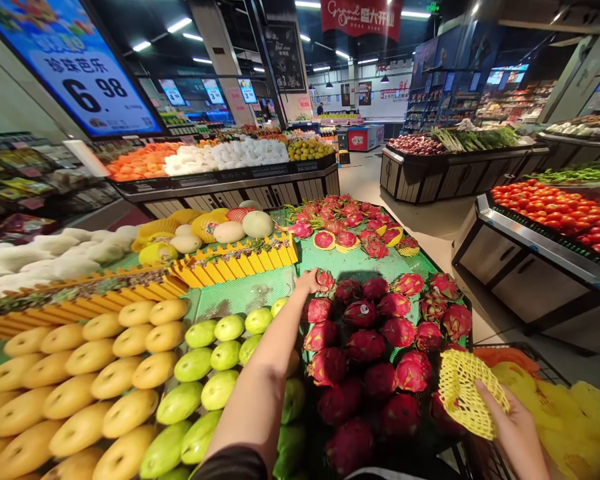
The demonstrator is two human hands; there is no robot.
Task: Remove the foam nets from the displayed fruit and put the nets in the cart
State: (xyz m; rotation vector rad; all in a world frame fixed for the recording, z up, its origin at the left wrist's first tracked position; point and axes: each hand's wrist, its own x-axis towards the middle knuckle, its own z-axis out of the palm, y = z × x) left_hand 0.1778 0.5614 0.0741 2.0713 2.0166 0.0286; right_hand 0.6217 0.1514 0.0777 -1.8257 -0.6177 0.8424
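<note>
My left hand (pixel 307 281) reaches far forward over the green mat, its fingers round a dragon fruit (pixel 325 280) at the back left of the near dragon fruit rows (pixel 363 313). Part of that fruit is covered by the fingers. At the lower right, my right hand (pixel 513 427) grips a yellow foam net sleeve (pixel 467 393), thumb on top. The sleeve looks unfilled and hangs over the right edge of the fruit rows. Below my left forearm lie green mangoes (pixel 220 390), partly hidden by the arm.
Yellow-brown pears (pixel 130 370) fill the near left. An orange picket divider (pixel 235 261) runs behind them, with melons (pixel 257 225) beyond. Further dragon fruits (pixel 347 240), some in yellow nets, lie at the back. Yellow net sleeves (pixel 565 420) are heaped at the right. A tomato stand (pixel 555 213) stands across the aisle.
</note>
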